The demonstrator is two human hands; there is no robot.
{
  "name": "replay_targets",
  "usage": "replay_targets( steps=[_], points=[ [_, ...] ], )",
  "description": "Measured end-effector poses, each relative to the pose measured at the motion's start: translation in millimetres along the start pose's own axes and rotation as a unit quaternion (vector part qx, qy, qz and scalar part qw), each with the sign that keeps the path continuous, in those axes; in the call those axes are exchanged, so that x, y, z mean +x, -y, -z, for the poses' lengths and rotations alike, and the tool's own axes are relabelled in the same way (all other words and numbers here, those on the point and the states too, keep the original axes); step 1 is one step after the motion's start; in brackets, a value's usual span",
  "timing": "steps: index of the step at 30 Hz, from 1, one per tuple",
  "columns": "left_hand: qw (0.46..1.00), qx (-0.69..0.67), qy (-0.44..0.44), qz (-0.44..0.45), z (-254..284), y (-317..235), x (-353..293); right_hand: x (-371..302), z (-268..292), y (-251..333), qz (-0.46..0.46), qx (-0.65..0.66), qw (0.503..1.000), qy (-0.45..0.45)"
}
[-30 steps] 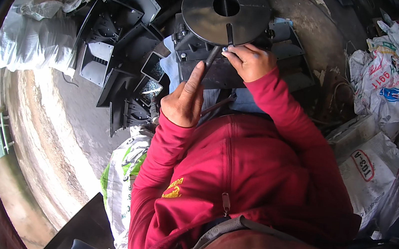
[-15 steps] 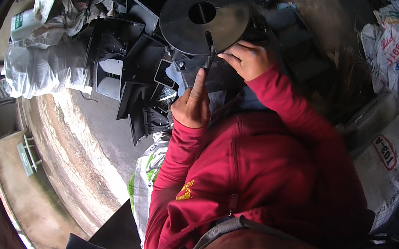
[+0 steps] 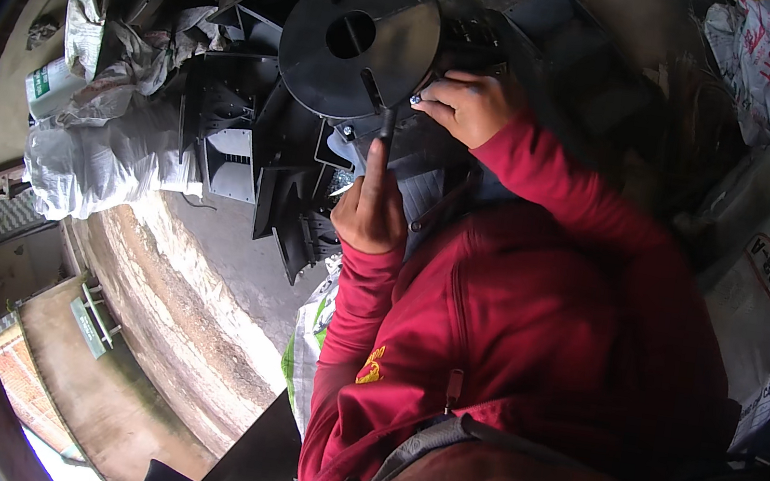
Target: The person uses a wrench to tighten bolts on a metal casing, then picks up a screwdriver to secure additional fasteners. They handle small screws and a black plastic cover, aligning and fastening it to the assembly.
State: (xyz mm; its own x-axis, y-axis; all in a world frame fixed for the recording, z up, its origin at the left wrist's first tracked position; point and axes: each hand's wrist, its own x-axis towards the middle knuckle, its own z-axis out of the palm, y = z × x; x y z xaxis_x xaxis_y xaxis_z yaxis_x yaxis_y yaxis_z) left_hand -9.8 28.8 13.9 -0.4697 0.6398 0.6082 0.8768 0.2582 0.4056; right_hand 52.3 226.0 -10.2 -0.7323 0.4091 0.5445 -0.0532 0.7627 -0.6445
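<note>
A round black plastic disc (image 3: 358,38) with a hole in its middle rests on black plastic parts in front of me. My left hand (image 3: 372,205) is closed around the handle of a dark screwdriver (image 3: 386,126) whose shaft points up to the disc's lower rim. My right hand (image 3: 466,105) is at that rim too, fingertips pinched on a small screw beside the tool's tip. Both arms are in red sleeves (image 3: 515,287).
A heap of black moulded plastic parts (image 3: 242,144) lies to the left of the disc. Grey-white sacks (image 3: 109,156) are piled at the far left, printed white sacks (image 3: 769,281) at the right. A concrete floor (image 3: 200,314) curves below left.
The view has shifted, so the disc and both hands now sit further to the left in the picture. The hands keep the same hold on the screwdriver and at the disc's rim.
</note>
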Motion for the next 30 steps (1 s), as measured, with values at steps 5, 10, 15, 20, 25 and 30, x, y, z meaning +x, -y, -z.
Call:
replay_targets(
  steps=[5,10,15,20,25,30],
  points=[
    [0.995,0.048,0.077,-0.033,-7.2,5.1,-6.1,2.0,4.9,4.0,-0.006,-0.014,1.000,0.018],
    [1.000,0.009,-0.002,-0.028,4.9,-1.1,5.9,-2.3,34.5,-5.6,0.087,0.035,0.993,-0.067],
    [0.999,-0.034,0.020,-0.001,12.6,-7.3,-1.3,11.4,116.5,-37.6,-0.048,-0.064,0.993,0.090],
    [0.998,-0.040,0.037,-0.016,4.8,-3.9,-3.6,49.2,91.3,-78.0,0.028,-0.179,0.952,0.245],
    [0.999,-0.015,0.037,-0.028,4.4,-5.5,0.8,59.8,86.1,-66.1,-0.077,-0.219,0.893,0.385],
    [0.997,0.024,0.018,-0.074,-0.9,0.8,0.1,52.9,82.0,-77.0,-0.033,-0.194,0.914,0.353]
  ],
)
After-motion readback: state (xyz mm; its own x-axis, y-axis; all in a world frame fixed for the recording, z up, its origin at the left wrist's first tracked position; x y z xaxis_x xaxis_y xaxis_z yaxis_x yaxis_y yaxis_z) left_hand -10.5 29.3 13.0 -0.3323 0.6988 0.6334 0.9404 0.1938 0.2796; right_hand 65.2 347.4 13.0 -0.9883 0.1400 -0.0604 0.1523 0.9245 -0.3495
